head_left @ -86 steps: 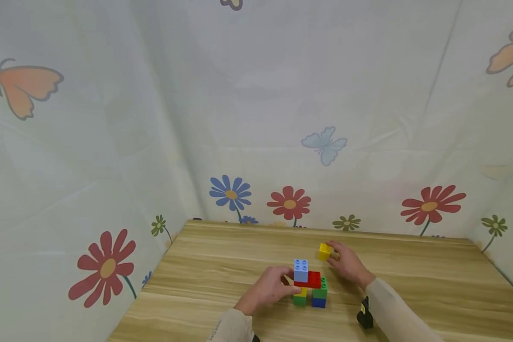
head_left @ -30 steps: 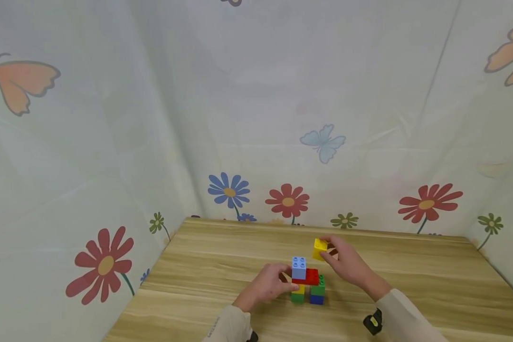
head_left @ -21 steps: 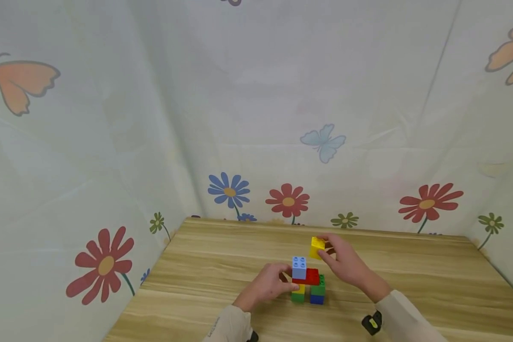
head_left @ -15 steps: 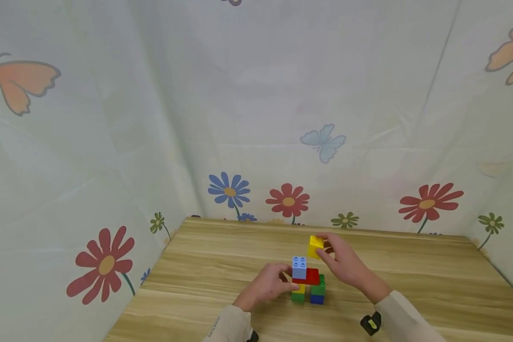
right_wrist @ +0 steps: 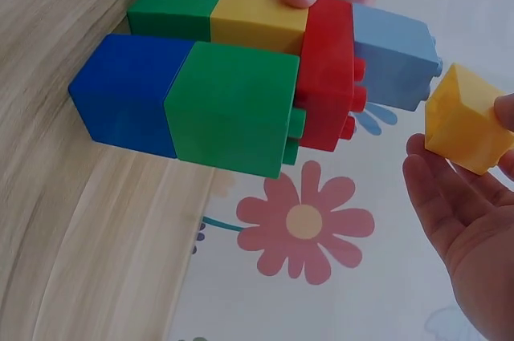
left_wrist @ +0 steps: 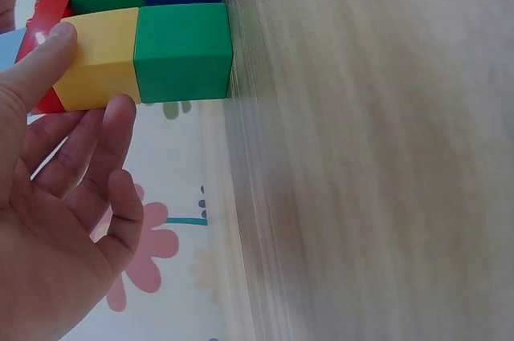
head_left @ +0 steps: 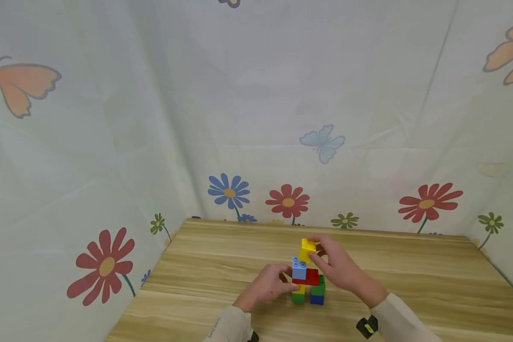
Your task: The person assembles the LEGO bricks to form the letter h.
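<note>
A small toy-brick structure stands on the table. Its left column has a green brick under a yellow brick; the right one has a blue brick under another green brick. A red brick bridges toward both columns, and a light blue brick tops its left end. My left hand grips the left column, thumb on the yellow brick near the red one. With thumb and fingers, my right hand pinches a loose yellow brick, hollow underside toward the light blue studs, a small gap between.
The wood-grain table extends around the structure on all sides. Behind it hangs a pale curtain printed with flowers and butterflies. A black wrist strap sits at my right sleeve.
My right hand has lifted the loose yellow brick and carried it leftward, from beyond the structure to just over the light blue brick. The left hand keeps its grip in place.
</note>
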